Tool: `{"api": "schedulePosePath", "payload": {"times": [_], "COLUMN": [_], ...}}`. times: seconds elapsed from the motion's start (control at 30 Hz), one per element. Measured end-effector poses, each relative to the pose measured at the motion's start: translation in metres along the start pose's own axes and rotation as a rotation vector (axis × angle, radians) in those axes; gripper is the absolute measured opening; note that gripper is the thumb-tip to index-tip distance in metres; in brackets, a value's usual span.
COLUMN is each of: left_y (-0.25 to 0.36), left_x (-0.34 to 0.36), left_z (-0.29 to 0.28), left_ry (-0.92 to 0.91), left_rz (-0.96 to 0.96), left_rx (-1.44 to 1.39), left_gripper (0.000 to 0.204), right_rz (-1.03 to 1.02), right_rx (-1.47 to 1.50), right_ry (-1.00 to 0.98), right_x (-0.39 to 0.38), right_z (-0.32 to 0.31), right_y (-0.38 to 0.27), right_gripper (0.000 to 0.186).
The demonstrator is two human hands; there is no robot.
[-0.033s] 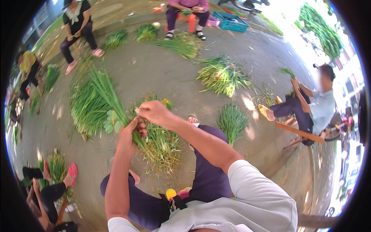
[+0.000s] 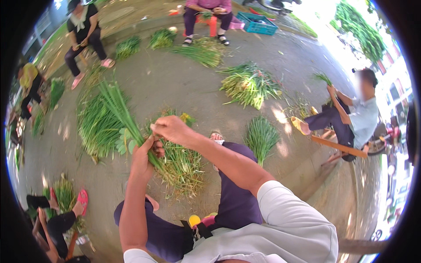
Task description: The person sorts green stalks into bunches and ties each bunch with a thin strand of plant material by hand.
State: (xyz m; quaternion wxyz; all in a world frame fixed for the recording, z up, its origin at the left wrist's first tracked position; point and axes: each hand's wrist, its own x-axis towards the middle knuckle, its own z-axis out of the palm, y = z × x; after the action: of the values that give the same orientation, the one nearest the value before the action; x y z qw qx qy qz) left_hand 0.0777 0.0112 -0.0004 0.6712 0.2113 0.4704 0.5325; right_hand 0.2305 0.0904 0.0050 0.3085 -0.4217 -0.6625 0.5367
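My left hand [image 2: 145,155] is closed round a bunch of long, thin, chive-like greens [image 2: 117,107]. The leaf ends lean up and to the left, and the lower stems come out below the hand. My right hand [image 2: 170,130] is pinched just above and right of the left thumb; whatever its fingertips hold is too small to make out. Under both hands lies a loose heap of cut or stripped stalks [image 2: 186,171], pale and yellowish in places. A larger pile of green stalks [image 2: 98,127] rests on the ground to the left, beside a broad-leaved sprig [image 2: 126,141].
More piles lie on the pavement: one ahead right [image 2: 250,85], another beside my right knee [image 2: 262,138]. Several people sit around, one on a wooden bench [image 2: 337,146] at right holding greens. A blue crate [image 2: 258,24] stands at the back.
The surroundings have shifted slightly left in the picture. My hands keep nearly the same pose, with the bunch still in my left hand.
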Motion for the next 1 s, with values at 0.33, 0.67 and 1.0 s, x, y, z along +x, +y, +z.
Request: {"api": "schedulePosePath", "payload": {"times": [0.33, 0.67, 1.0], "left_y": [-0.006, -0.007, -0.014], "left_x": [0.003, -0.005, 0.007], "left_z": [0.003, 0.017, -0.003], "left_ry": [-0.038, 0.033, 0.009], "left_rz": [0.03, 0.039, 0.049], "left_rx": [0.041, 0.056, 0.076], "left_gripper": [0.018, 0.018, 0.015], "right_rz": [-0.03, -0.075, -0.188], "right_rx": [0.129, 0.115, -0.166], "right_ry": [0.137, 0.199, 0.11], "right_x": [0.0, 0.001, -0.008], "right_z": [-0.01, -0.013, 0.003], "right_y": [-0.004, -0.003, 0.009], "right_gripper": [0.038, 0.037, 0.024]}}
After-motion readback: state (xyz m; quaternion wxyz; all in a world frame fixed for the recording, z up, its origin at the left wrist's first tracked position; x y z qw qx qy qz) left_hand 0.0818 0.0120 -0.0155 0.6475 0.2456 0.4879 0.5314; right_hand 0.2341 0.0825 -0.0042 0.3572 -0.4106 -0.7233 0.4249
